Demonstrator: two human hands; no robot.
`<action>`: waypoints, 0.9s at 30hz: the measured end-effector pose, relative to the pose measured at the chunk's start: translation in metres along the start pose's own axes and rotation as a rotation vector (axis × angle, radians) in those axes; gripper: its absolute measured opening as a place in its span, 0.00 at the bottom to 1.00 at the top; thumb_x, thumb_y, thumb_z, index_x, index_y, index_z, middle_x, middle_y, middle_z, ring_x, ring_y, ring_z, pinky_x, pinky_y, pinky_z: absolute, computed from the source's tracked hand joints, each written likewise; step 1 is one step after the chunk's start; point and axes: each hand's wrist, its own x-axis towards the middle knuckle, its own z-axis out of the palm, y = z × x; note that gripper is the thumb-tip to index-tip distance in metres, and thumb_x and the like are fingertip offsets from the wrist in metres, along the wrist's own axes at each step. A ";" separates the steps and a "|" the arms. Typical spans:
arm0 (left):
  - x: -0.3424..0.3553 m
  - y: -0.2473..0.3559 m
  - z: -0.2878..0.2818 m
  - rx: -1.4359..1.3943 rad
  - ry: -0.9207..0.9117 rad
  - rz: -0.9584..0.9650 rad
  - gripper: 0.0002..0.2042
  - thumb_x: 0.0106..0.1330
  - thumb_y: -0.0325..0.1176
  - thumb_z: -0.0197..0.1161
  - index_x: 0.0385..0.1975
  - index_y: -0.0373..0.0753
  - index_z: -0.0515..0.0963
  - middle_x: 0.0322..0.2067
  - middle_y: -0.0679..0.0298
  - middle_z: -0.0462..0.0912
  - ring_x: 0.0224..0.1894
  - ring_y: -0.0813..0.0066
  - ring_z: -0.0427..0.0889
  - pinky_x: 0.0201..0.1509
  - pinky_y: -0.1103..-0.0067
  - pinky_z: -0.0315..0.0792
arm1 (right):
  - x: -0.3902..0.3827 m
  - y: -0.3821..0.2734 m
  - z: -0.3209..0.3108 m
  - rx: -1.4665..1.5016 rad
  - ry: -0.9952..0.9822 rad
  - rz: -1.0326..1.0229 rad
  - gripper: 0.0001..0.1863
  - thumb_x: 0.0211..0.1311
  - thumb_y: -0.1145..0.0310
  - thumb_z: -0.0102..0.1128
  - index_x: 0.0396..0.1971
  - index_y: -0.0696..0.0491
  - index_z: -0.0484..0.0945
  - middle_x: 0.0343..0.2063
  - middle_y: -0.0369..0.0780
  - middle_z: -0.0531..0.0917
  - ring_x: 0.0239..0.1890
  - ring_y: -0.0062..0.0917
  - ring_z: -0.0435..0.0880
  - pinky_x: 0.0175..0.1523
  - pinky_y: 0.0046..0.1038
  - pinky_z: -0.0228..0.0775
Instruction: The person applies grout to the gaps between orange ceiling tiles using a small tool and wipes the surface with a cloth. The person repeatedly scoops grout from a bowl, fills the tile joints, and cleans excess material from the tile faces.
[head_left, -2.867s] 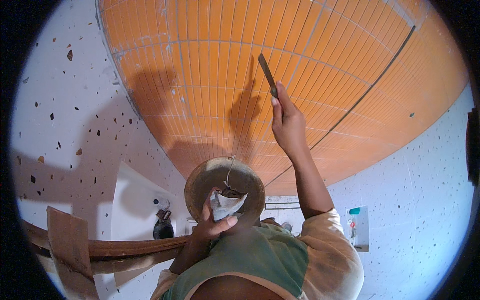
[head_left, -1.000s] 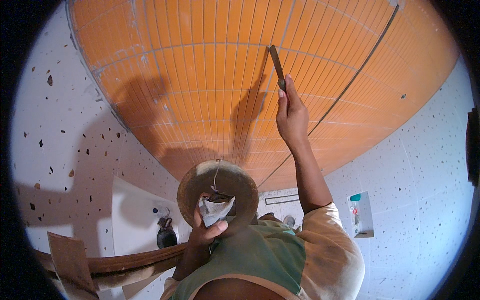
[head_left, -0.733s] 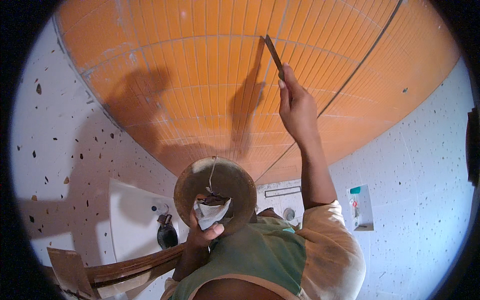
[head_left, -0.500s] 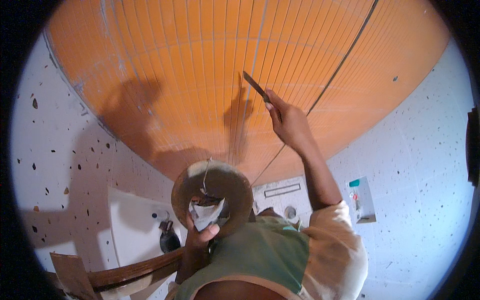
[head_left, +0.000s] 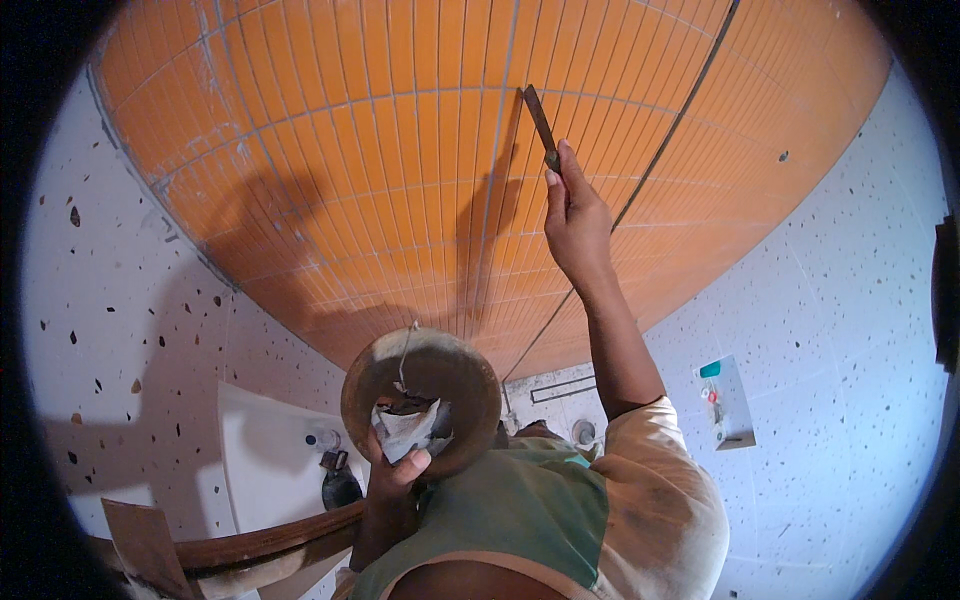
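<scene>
My right hand (head_left: 580, 225) is raised at the orange tiled wall (head_left: 400, 140), pinching a thin, dark, flat-bladed tool (head_left: 538, 115) by its lower end. The blade points up, its tip at or close to a grey joint line between tiles. Lower down, my left hand (head_left: 398, 468) grips a crumpled white wrapper or bag (head_left: 408, 428), thumb on the near side. Dark material shows at its open top. Behind the wrapper is a round brown bowl-like vessel (head_left: 470, 385) with a thin string or wire over it; I cannot tell whether the left fingers touch it.
Speckled pale walls (head_left: 810, 330) flank the tiles. On the right one is a recessed niche (head_left: 735, 420) with small items. At lower left are a curved wooden rail (head_left: 270, 540), a board (head_left: 145, 545) and a dark object (head_left: 340, 488). A floor drain strip (head_left: 562, 390) lies below.
My right hand and the blade have moved up the wall, the blade now more upright. My left hand still holds the white wrapper in nearly the same place.
</scene>
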 end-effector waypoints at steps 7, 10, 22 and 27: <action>-0.004 -0.018 -0.019 -0.015 0.043 -0.048 0.45 0.46 0.36 0.68 0.67 0.36 0.52 0.58 0.53 0.69 0.59 0.57 0.72 0.65 0.62 0.65 | 0.005 -0.001 -0.013 -0.083 -0.031 -0.122 0.22 0.70 0.68 0.52 0.63 0.53 0.70 0.34 0.52 0.84 0.33 0.45 0.85 0.36 0.41 0.75; -0.007 -0.013 -0.017 0.032 -0.005 -0.047 0.44 0.54 0.45 0.69 0.67 0.30 0.54 0.62 0.49 0.65 0.64 0.54 0.68 0.66 0.61 0.66 | -0.010 0.013 -0.029 -0.402 -0.379 0.047 0.22 0.73 0.65 0.51 0.64 0.47 0.70 0.40 0.50 0.85 0.29 0.34 0.85 0.38 0.31 0.75; 0.008 -0.008 -0.015 0.026 -0.066 0.031 0.37 0.57 0.45 0.63 0.63 0.33 0.58 0.57 0.53 0.70 0.58 0.59 0.72 0.62 0.66 0.67 | 0.000 0.004 -0.028 -0.073 -0.029 0.049 0.22 0.72 0.67 0.50 0.63 0.53 0.69 0.36 0.53 0.84 0.37 0.45 0.86 0.38 0.40 0.76; 0.008 -0.007 -0.013 0.040 -0.048 0.044 0.34 0.59 0.46 0.60 0.62 0.32 0.60 0.56 0.53 0.71 0.57 0.60 0.73 0.60 0.67 0.68 | 0.003 0.017 -0.019 -0.045 -0.010 0.010 0.22 0.71 0.67 0.51 0.63 0.54 0.69 0.37 0.54 0.84 0.37 0.45 0.86 0.38 0.40 0.76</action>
